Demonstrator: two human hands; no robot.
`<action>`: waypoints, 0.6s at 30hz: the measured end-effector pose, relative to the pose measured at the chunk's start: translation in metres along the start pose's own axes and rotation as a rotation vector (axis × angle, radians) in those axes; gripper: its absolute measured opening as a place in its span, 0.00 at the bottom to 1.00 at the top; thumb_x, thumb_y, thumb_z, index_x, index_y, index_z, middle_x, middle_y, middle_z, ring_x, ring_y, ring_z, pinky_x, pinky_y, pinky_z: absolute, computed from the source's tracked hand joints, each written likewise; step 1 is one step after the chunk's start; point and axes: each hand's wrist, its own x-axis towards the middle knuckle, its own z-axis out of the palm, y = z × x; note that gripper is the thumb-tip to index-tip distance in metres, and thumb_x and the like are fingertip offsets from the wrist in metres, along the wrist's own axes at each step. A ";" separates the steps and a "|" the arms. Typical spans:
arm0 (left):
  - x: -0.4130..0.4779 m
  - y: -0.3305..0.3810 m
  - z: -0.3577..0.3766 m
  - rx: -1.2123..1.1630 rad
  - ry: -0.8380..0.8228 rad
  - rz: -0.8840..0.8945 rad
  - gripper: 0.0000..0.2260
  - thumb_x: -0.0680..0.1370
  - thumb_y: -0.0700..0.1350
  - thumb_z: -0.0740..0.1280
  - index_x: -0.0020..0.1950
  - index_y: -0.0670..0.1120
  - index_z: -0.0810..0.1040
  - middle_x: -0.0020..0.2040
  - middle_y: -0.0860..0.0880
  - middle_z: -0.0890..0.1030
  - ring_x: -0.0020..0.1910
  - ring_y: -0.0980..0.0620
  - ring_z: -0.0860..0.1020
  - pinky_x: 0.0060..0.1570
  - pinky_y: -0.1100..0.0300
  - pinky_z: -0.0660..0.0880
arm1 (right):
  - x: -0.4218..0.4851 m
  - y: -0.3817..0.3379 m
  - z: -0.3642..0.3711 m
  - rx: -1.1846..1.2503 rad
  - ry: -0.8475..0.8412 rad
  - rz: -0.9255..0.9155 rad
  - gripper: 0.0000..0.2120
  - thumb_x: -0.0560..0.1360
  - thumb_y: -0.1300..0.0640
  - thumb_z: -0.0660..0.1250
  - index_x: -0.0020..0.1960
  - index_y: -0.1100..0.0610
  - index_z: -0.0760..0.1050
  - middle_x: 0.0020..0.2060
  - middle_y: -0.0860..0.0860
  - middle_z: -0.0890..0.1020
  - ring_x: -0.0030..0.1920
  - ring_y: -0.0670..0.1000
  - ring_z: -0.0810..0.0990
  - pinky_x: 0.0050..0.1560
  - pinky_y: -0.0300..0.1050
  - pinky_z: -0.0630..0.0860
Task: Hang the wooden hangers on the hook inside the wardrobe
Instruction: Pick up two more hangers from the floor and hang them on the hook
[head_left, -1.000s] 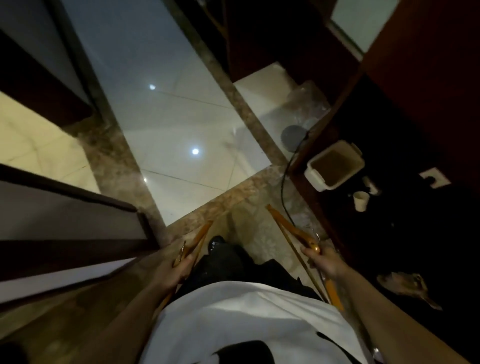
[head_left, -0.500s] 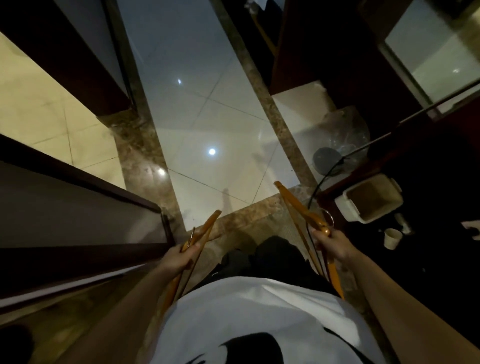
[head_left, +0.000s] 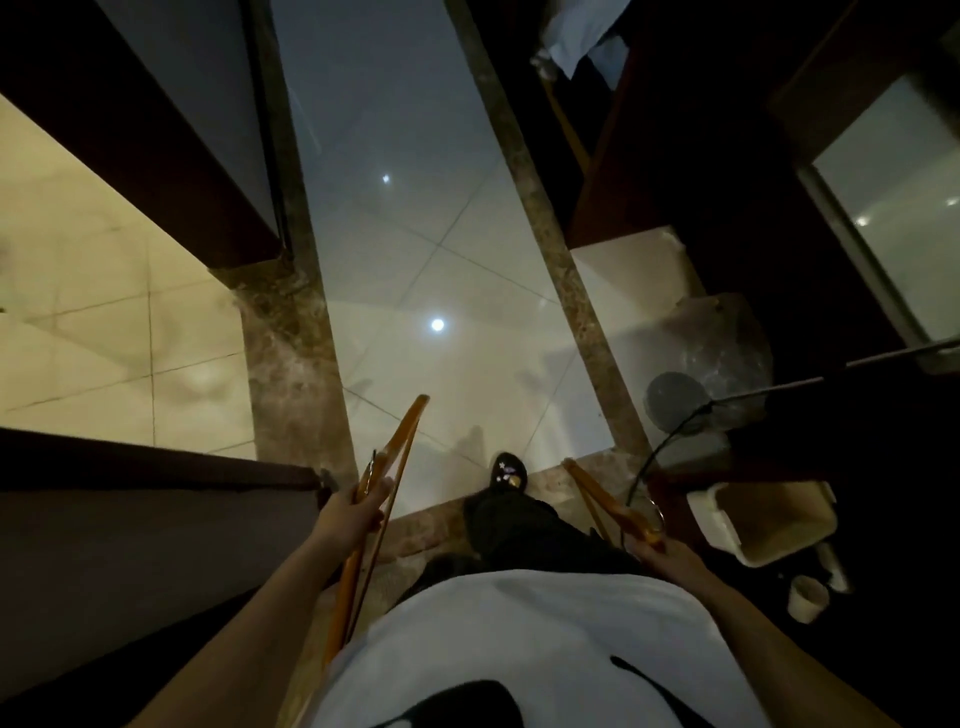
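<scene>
I stand on a glossy pale tiled floor (head_left: 415, 249) crossed by brown marbled strips (head_left: 571, 291). My black shoe (head_left: 509, 470) rests where tile meets strip. To my right, a round grey disc (head_left: 672, 400) sits beside crumpled clear plastic (head_left: 727, 343). Nearer me, in the dark, stand a white bin (head_left: 779, 519) and a small cup (head_left: 807, 597).

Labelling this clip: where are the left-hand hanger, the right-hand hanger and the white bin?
left-hand hanger (head_left: 409, 422): head view, on its upper wooden arm.
right-hand hanger (head_left: 597, 489): head view, on its forward wooden arm.
white bin (head_left: 709, 519): head view, on its left outer wall.
</scene>
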 end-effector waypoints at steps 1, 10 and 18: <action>0.004 0.007 -0.001 0.005 0.016 -0.014 0.16 0.76 0.55 0.63 0.49 0.41 0.76 0.44 0.39 0.79 0.44 0.43 0.78 0.53 0.46 0.76 | 0.008 -0.021 -0.008 -0.022 -0.009 -0.012 0.24 0.76 0.45 0.63 0.60 0.65 0.74 0.58 0.63 0.77 0.57 0.61 0.76 0.55 0.49 0.71; 0.034 0.054 -0.023 -0.076 0.098 -0.105 0.09 0.78 0.53 0.61 0.45 0.48 0.75 0.49 0.40 0.78 0.49 0.43 0.77 0.45 0.55 0.73 | 0.039 -0.227 -0.076 -0.009 -0.021 -0.300 0.11 0.76 0.43 0.60 0.45 0.51 0.73 0.46 0.55 0.79 0.51 0.56 0.79 0.57 0.53 0.75; 0.095 0.101 -0.073 0.026 0.149 -0.176 0.19 0.76 0.57 0.62 0.53 0.41 0.76 0.43 0.40 0.81 0.42 0.44 0.80 0.51 0.46 0.78 | 0.079 -0.345 -0.090 -0.008 -0.002 -0.350 0.13 0.77 0.43 0.59 0.50 0.53 0.72 0.47 0.56 0.79 0.51 0.55 0.78 0.52 0.49 0.73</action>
